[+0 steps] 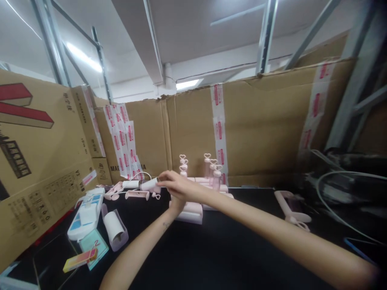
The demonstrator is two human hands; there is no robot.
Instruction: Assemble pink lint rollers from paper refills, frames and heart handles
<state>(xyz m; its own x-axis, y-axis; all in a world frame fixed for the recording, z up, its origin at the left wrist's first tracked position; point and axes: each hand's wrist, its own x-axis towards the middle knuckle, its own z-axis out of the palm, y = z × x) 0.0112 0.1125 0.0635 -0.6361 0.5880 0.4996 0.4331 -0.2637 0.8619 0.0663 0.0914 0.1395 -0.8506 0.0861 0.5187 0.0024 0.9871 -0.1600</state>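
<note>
My right hand [178, 184] reaches across from the right, its fingers closed at the right end of a white paper roll [150, 184]. Below and behind it, my left hand [177, 204] is mostly covered, and its fingers are hidden. Beside my hands lies a pink case [190, 213] with more pink cases behind it. Upright pink pieces with heart-shaped tops [217, 173] stand on the right, and similar heart tops [183, 163] rise just behind my hands. Left of the held roll are another white roll [131, 184] and an open pink holder [137, 195].
A white roll in a lilac holder [114, 227], a blue-and-white packet [87, 211], a teal card [94, 246] and a yellow-pink box [80, 259] lie left on the black table [242, 249]. Another pink holder [286, 203] and a cable [320, 189] are right. Cardboard walls [260, 129] enclose the back.
</note>
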